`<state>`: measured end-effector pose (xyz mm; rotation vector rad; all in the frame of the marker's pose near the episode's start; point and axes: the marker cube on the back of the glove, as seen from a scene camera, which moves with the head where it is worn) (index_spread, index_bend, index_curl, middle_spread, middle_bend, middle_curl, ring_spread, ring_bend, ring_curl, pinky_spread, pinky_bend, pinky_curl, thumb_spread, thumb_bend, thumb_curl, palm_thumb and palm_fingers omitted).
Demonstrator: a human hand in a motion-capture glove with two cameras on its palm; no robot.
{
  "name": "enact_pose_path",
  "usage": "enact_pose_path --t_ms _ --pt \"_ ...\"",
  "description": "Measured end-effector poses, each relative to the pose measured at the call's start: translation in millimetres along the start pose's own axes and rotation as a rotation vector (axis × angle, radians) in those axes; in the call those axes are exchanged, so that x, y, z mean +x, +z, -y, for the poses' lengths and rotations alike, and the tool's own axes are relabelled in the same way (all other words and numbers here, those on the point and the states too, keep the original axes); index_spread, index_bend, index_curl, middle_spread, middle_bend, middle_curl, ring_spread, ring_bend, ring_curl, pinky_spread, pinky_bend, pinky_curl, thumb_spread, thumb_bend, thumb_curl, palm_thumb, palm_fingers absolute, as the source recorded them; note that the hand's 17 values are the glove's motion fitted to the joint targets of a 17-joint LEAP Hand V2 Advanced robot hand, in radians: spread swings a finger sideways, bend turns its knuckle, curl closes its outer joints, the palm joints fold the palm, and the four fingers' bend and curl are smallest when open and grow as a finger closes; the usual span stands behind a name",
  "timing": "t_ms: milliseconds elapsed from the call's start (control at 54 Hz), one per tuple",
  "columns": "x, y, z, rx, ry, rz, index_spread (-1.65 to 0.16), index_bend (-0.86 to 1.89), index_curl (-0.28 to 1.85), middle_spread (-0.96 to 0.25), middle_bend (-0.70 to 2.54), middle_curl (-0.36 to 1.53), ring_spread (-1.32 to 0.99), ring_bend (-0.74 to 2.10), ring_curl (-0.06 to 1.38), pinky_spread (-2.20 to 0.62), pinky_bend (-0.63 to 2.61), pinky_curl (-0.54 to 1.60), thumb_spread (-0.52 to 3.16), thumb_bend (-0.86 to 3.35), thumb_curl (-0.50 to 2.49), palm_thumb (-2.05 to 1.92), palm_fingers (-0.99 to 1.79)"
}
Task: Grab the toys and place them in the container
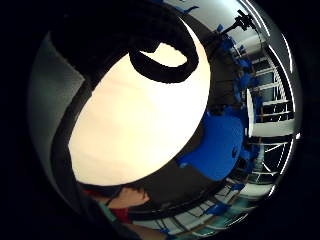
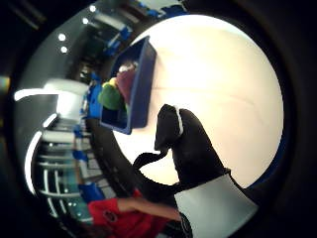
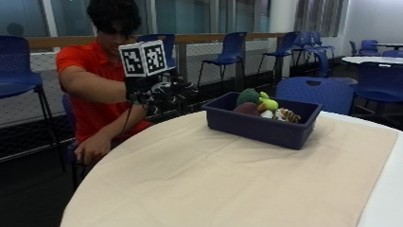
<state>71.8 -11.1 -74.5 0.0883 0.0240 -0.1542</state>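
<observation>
Toys [image 3: 264,106] all sit piled in the blue container [image 3: 264,127] on the table [image 3: 207,179]; in the outside view your gloved hand [image 3: 161,92] hangs off to the side, above the table edge, fingers relaxed and holding nothing. Thumb-side palm view agrees: container beyond the fingertips [image 2: 168,124]. Little-finger view only shows bare cloth, no toys left, so you look done.
</observation>
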Motion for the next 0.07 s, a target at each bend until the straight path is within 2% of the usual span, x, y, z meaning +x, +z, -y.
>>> enact_pose_path --t_ms 74 --pt "3.2 -4.1 -2.4 0.005 0.006 -0.003 -0.37 0.18 0.33 -0.09 0.08 0.12 0.08 0.18 0.3 0.1 1.21 0.3 1.38 -0.01 0.29 0.03 -0.18"
